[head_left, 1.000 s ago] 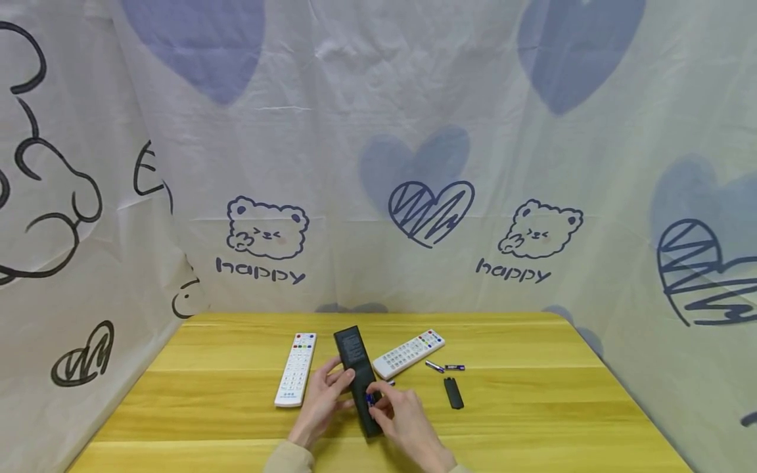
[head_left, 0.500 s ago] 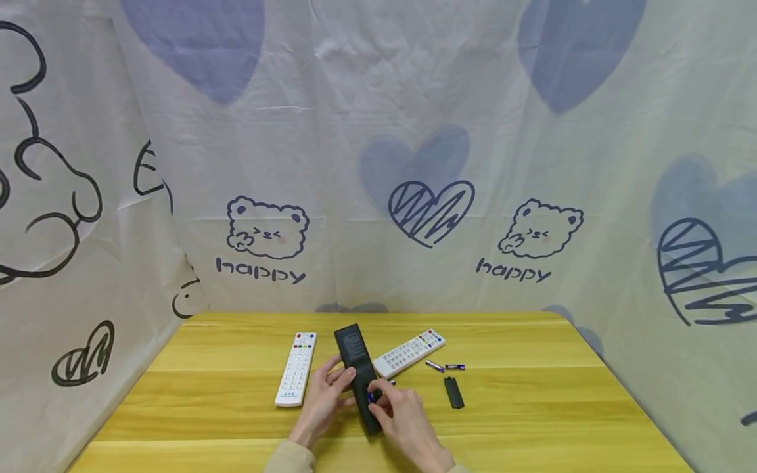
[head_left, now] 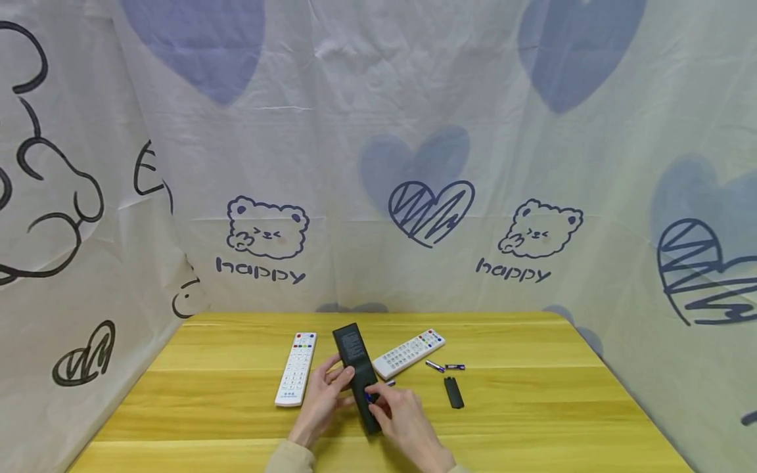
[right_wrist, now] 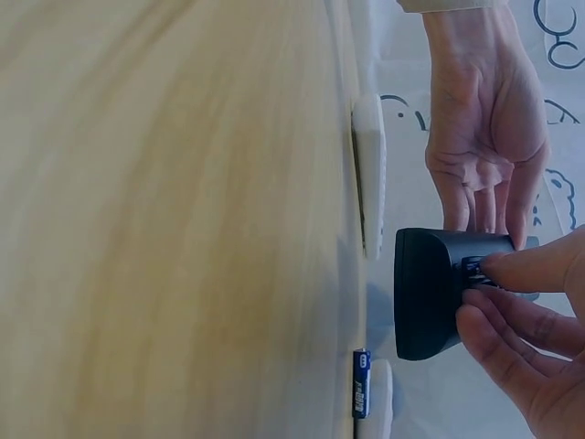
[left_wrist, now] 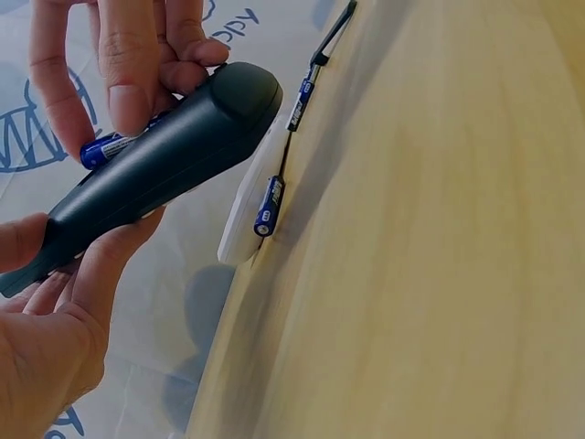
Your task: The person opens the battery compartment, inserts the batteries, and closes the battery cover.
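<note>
My left hand [head_left: 321, 397] grips a black remote control [head_left: 355, 358] by its left edge, thumb on the back face. The remote is turned back side up and, in the left wrist view, held above the table. My right hand [head_left: 405, 420] pinches a blue battery [left_wrist: 102, 150] at the battery slot in the remote's lower half. In the left wrist view one end of that battery sticks up out of the slot. Seen from the right wrist, the fingers [right_wrist: 512, 270] press around the battery and hide much of it.
A white remote [head_left: 296, 369] lies left of my hands, another white remote [head_left: 408, 355] to the right. Beside it are loose batteries [head_left: 454, 367], one [left_wrist: 270, 206] close behind the black remote. A black battery cover [head_left: 453, 393] lies further right on the wooden table [head_left: 550, 407].
The blue battery has sunk slightly toward the remote under my right fingers. The black remote has shifted very slightly up and left; both hands keep their hold.
</note>
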